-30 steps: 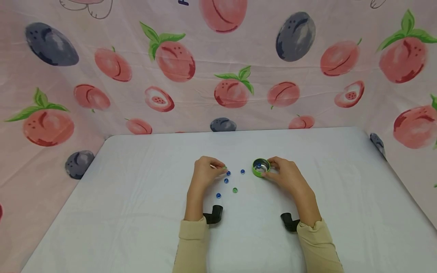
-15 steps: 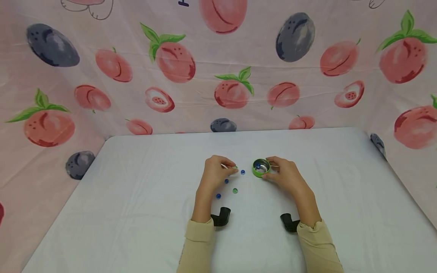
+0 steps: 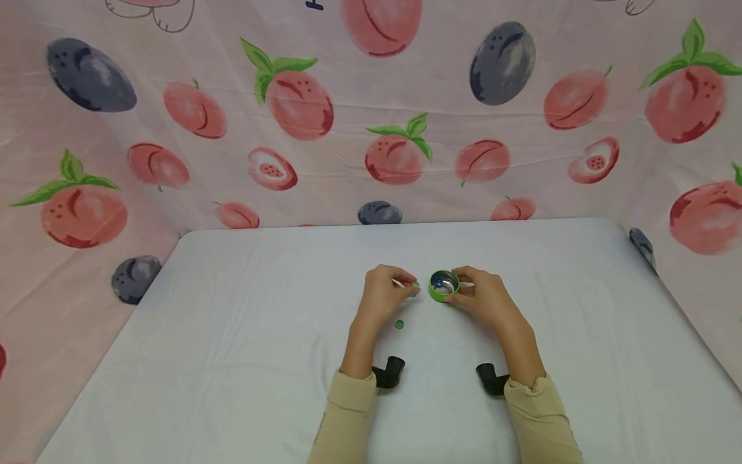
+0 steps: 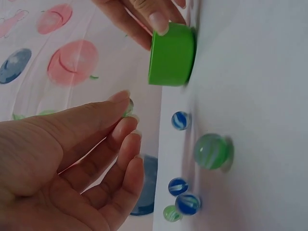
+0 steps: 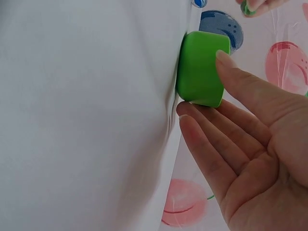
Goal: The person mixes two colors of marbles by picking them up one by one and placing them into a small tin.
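Observation:
My left hand [image 3: 384, 295] pinches a green marble [image 4: 129, 108] between thumb and fingertip, just left of a small green cup. The cup [image 4: 173, 57] has a shiny metal inside with something blue in it, and it stands on the white table. My right hand [image 3: 485, 298] holds the cup from its right side, thumb near the rim and fingers behind. Below the left fingertips lies a blue marble [image 4: 180, 121]. Another green marble [image 4: 211, 151] rests nearer to me. In the head view the left hand and forearm hide other marbles.
Two more blue marbles [image 4: 186, 204] and a pale green one [image 4: 172, 213] show in the left wrist view. A white cloth covers the table [image 3: 232, 348]. Behind it hangs a fruit-print curtain [image 3: 324, 174]. Black wrist mounts [image 3: 391, 372] sit on the inner forearms.
My left hand has moved right toward the cup, carrying the pinched green marble and passing over the blue marbles, which it now covers. The right hand and cup have stayed put.

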A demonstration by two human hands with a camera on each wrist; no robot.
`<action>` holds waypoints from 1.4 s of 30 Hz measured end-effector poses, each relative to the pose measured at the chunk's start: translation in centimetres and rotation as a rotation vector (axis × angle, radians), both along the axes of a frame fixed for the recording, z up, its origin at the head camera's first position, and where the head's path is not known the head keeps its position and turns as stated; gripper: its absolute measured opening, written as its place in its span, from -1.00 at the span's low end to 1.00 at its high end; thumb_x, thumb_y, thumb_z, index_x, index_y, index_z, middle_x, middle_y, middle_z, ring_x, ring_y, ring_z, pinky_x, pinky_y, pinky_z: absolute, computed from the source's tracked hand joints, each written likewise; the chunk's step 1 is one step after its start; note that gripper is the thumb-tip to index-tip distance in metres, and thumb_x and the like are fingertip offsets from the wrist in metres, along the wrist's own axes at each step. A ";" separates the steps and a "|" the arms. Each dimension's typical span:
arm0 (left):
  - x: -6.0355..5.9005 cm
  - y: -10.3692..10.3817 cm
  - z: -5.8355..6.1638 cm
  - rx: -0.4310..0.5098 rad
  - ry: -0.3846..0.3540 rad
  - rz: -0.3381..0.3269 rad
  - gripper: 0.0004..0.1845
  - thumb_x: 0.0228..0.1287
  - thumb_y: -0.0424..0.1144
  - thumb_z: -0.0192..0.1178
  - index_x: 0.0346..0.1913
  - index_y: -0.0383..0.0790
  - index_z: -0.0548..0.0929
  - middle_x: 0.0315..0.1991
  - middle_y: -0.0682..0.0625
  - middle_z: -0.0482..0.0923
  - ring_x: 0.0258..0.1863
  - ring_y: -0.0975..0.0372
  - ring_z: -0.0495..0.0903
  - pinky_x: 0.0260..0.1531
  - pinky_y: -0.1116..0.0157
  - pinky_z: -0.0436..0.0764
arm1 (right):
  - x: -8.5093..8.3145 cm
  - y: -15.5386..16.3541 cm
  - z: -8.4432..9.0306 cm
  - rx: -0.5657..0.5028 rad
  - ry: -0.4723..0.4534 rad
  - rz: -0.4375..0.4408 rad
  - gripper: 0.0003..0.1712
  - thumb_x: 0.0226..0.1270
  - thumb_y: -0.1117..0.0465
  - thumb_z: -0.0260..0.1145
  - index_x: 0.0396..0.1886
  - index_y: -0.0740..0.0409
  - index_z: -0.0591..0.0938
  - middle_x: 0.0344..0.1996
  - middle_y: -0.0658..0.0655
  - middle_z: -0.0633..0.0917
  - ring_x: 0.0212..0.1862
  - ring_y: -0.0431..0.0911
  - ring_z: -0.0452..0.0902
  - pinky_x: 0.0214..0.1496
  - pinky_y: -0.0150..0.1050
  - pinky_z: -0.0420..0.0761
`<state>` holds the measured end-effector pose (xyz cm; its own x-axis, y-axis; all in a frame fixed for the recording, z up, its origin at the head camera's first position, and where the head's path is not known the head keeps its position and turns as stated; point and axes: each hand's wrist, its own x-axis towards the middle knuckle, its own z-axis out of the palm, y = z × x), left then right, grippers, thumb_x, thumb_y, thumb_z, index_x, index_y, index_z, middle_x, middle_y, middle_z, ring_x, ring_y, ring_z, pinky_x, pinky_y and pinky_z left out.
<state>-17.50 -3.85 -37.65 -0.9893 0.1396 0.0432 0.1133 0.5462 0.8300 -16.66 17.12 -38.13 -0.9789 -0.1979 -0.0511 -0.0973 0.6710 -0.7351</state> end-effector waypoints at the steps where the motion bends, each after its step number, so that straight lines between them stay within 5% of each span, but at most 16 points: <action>1: 0.0 0.2 -0.1 0.002 0.007 0.000 -0.90 0.24 -0.42 0.51 -0.21 -0.37 0.85 -0.34 -0.12 0.76 -0.41 0.24 0.56 -0.39 0.40 0.50 | 0.0 0.0 0.0 -0.002 -0.001 -0.001 -0.42 0.33 0.35 0.53 0.28 0.49 0.57 0.20 0.45 0.68 0.18 0.28 0.71 0.27 0.15 0.62; 21: -0.2 3.1 -1.5 0.011 0.098 0.039 -0.90 0.28 -0.44 0.46 -0.18 -0.41 0.84 -0.32 -0.15 0.75 -0.44 0.26 0.60 -0.43 0.43 0.54 | -0.2 0.1 -0.1 -0.025 -0.014 0.004 -0.45 0.32 0.34 0.54 0.23 0.47 0.59 0.17 0.47 0.69 0.16 0.29 0.72 0.22 0.13 0.66; 42: -0.5 3.6 -2.1 0.012 0.124 0.039 -0.87 0.26 -0.44 0.48 -0.16 -0.40 0.84 -0.36 -0.14 0.72 -0.47 0.30 0.52 -0.45 0.45 0.49 | -0.3 -0.1 -0.1 -0.015 -0.031 0.003 -0.45 0.33 0.34 0.53 0.24 0.47 0.59 0.19 0.45 0.69 0.16 0.27 0.72 0.25 0.13 0.64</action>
<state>-17.97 -0.28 -39.77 -0.9808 0.1003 0.1675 0.1950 0.5420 0.8175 -16.94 17.06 -38.18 -0.9764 -0.2016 -0.0781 -0.0763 0.6593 -0.7480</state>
